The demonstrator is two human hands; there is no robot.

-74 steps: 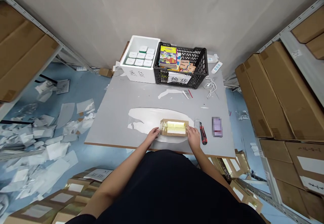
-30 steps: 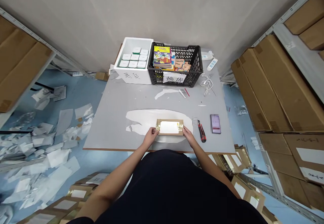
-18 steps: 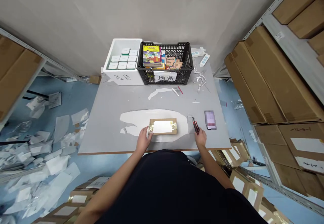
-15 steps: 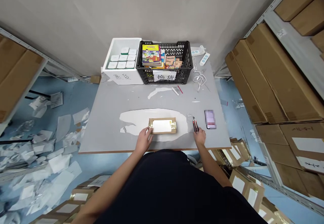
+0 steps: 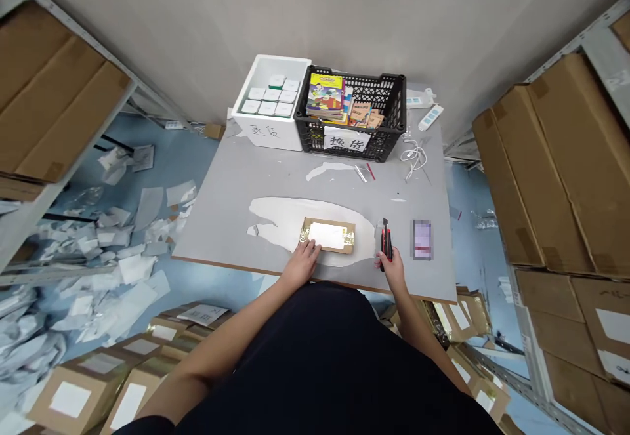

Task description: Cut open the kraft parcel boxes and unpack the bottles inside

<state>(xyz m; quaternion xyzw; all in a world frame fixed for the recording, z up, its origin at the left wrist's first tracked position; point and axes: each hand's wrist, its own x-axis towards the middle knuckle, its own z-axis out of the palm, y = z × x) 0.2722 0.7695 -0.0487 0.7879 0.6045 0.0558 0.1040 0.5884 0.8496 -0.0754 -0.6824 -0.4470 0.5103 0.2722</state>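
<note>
A small cardboard box (image 5: pixel 347 246) with a white label and shiny tape at both ends lies on a white patch on the table. My left hand (image 5: pixel 302 262) rests at its near left corner, fingers stretched out and touching the box. To the right of the box, my right hand (image 5: pixel 392 268) is closed around a red and black utility knife (image 5: pixel 386 241), its tip pointing away from me. Whether the blade is out is too small to tell. A phone (image 5: pixel 422 239) with a blurred screen lies right of that hand.
Behind stand a white foam box (image 5: pixel 275 134) of small white cartons and a black crate (image 5: pixel 388 140) holding books. A white cable (image 5: pixel 414 155) and power strips (image 5: pixel 430 117) lie at the right back. Shelves of cartons flank the table (image 5: pixel 211 225); paper scraps litter the left floor.
The view has shifted and tilted. My right hand has lifted the knife, which now stands out more upright. My left hand has slid from the box's left end along its near edge.
</note>
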